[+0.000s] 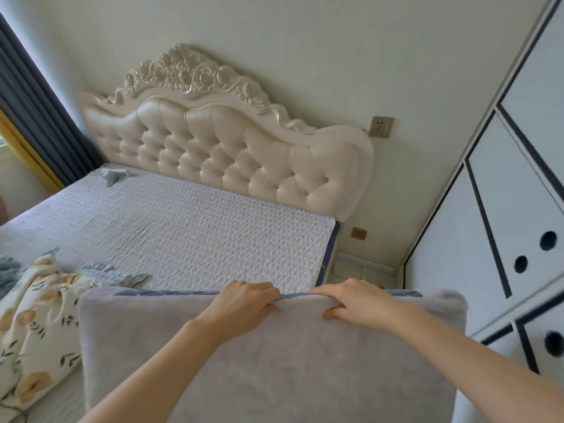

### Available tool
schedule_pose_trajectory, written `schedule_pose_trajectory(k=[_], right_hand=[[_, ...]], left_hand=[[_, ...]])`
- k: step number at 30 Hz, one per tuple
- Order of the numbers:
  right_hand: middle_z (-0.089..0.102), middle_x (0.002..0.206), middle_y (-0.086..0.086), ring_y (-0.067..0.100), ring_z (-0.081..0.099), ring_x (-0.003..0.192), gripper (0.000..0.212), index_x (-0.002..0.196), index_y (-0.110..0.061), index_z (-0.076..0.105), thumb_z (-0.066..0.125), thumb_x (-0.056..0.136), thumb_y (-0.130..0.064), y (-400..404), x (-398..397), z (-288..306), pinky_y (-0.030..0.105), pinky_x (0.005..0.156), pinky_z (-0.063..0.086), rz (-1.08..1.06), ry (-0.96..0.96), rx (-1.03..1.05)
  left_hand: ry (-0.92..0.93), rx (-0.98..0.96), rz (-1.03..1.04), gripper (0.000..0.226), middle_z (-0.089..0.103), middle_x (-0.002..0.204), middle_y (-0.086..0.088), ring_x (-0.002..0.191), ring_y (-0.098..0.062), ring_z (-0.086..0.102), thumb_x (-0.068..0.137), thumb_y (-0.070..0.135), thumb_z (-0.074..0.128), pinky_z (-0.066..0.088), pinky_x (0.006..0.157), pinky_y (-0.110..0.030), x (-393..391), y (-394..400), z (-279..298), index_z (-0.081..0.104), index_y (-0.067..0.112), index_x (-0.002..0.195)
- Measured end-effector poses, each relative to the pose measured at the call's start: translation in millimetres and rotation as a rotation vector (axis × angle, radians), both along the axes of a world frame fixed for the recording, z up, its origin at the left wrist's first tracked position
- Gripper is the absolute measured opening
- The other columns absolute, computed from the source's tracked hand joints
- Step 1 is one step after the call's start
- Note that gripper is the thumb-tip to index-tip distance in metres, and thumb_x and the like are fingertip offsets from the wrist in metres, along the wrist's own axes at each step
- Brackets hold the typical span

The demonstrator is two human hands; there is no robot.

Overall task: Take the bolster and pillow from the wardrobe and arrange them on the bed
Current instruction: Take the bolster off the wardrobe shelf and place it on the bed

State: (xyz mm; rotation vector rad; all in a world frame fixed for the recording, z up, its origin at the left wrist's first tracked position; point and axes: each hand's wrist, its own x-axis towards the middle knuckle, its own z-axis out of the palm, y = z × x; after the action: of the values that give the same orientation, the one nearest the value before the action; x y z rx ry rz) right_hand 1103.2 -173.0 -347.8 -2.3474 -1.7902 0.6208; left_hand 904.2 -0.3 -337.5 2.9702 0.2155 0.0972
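Observation:
I hold a large grey pillow (274, 361) with blue piping along its top edge, low in the view and over the near right corner of the bed (183, 227). My left hand (244, 303) and my right hand (357, 303) both grip that top edge, close together. A floral yellow-and-white cushion, perhaps the bolster (33, 325), lies on the bed at the left. The white wardrobe (503, 239) with dark trim and round finger holes stands at the right, its doors closed.
A cream tufted headboard (219, 148) stands against the far wall. A narrow floor gap (360, 270) separates bed and wardrobe. Wall sockets (381, 127) sit right of the headboard. Dark curtains (36, 117) hang at the left. A small grey-green cloth (113, 175) lies at the bed's far corner.

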Motion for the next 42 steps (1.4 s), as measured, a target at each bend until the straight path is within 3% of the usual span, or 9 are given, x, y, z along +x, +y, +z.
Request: schedule_pose_trajectory(k=[6, 15, 21, 25, 29, 32, 36, 38, 42], right_hand=[[0.065, 0.110, -0.003, 0.020, 0.058, 0.101, 0.041, 0.123, -0.043, 0.050, 0.060, 0.083, -0.047, 67.6, 95.2, -5.2, 0.032, 0.072, 0.038, -0.028, 0.048, -0.029], [0.068, 0.110, 0.006, 0.032, 0.061, 0.098, 0.035, 0.124, -0.034, 0.048, 0.055, 0.090, -0.042, 168.0, 203.4, -37.4, 0.039, 0.075, 0.044, -0.016, -0.135, 0.009], [0.068, 0.109, 0.011, 0.036, 0.061, 0.097, 0.041, 0.130, -0.034, 0.047, 0.053, 0.091, -0.044, 248.3, 279.9, -68.7, 0.038, 0.070, 0.040, 0.021, -0.174, -0.002], [0.067, 0.112, 0.008, 0.035, 0.062, 0.100, 0.040, 0.128, -0.028, 0.047, 0.053, 0.091, -0.045, 302.1, 321.2, -84.9, 0.042, 0.077, 0.046, 0.027, -0.163, 0.000], [0.057, 0.132, 0.004, 0.030, 0.055, 0.116, 0.044, 0.129, -0.018, 0.050, 0.055, 0.091, -0.040, 337.7, 350.0, -101.3, 0.043, 0.089, 0.047, -0.006, -0.199, 0.178], [0.054, 0.134, 0.009, 0.031, 0.051, 0.119, 0.051, 0.129, -0.015, 0.050, 0.060, 0.087, -0.042, 357.5, 366.7, -118.5, 0.046, 0.093, 0.044, -0.002, -0.263, 0.221], [0.026, 0.155, 0.010, 0.033, 0.020, 0.143, 0.066, 0.147, -0.020, 0.023, 0.049, 0.092, -0.047, 365.0, 376.7, -158.0, 0.053, 0.114, 0.020, 0.144, -0.218, -0.122], [0.008, 0.161, 0.006, 0.037, 0.003, 0.146, 0.078, 0.151, -0.025, 0.007, 0.046, 0.091, -0.055, 361.9, 379.2, -178.2, 0.061, 0.113, 0.007, 0.153, -0.192, -0.304], [-0.013, 0.160, 0.009, 0.049, -0.009, 0.141, 0.096, 0.149, -0.026, -0.014, 0.047, 0.086, -0.065, 358.1, 365.5, -200.5, 0.071, 0.107, 0.004, 0.118, -0.138, -0.428]], left_hand=[[0.037, -0.049, -0.022, 0.027, 0.067, 0.109, 0.002, 0.090, -0.026, 0.066, 0.101, 0.024, 0.044, 0.049, 0.074, -0.040, 99.0, 69.9, -11.4, 0.064, 0.018, 0.119], [-0.006, -0.189, 0.097, 0.023, 0.067, 0.112, -0.001, 0.095, -0.026, 0.064, 0.098, 0.016, 0.050, 0.044, 0.069, -0.035, 216.2, 164.4, -40.2, 0.064, 0.014, 0.116], [0.048, -0.305, 0.241, 0.024, 0.066, 0.114, -0.010, 0.102, -0.032, 0.062, 0.097, 0.006, 0.050, 0.047, 0.084, -0.041, 298.2, 230.6, -78.0, 0.065, 0.006, 0.115], [-0.004, -0.328, 0.360, 0.021, 0.068, 0.107, -0.013, 0.097, -0.033, 0.063, 0.094, 0.000, 0.052, 0.045, 0.081, -0.036, 341.9, 273.5, -93.5, 0.067, 0.004, 0.107], [-0.102, -0.272, 0.426, 0.019, 0.071, 0.103, -0.013, 0.097, -0.034, 0.064, 0.092, -0.004, 0.054, 0.047, 0.091, -0.041, 376.9, 307.9, -103.9, 0.070, 0.001, 0.103], [-0.131, -0.176, 0.477, 0.014, 0.071, 0.088, -0.012, 0.087, -0.033, 0.065, 0.086, -0.007, 0.060, 0.048, 0.090, -0.047, 388.7, 323.2, -121.1, 0.071, 0.001, 0.090], [0.034, -0.164, 0.646, 0.013, 0.071, 0.092, -0.005, 0.096, -0.031, 0.061, 0.088, 0.000, 0.064, 0.041, 0.101, -0.051, 375.2, 317.6, -167.3, 0.073, 0.009, 0.091], [0.142, -0.235, 0.746, 0.016, 0.071, 0.099, -0.002, 0.102, -0.029, 0.057, 0.091, 0.006, 0.061, 0.038, 0.102, -0.047, 368.6, 308.2, -187.8, 0.074, 0.013, 0.097], [0.239, -0.281, 0.921, 0.017, 0.060, 0.110, -0.001, 0.109, -0.027, 0.049, 0.095, 0.015, 0.051, 0.033, 0.106, -0.048, 377.7, 294.3, -206.2, 0.065, 0.017, 0.105]])
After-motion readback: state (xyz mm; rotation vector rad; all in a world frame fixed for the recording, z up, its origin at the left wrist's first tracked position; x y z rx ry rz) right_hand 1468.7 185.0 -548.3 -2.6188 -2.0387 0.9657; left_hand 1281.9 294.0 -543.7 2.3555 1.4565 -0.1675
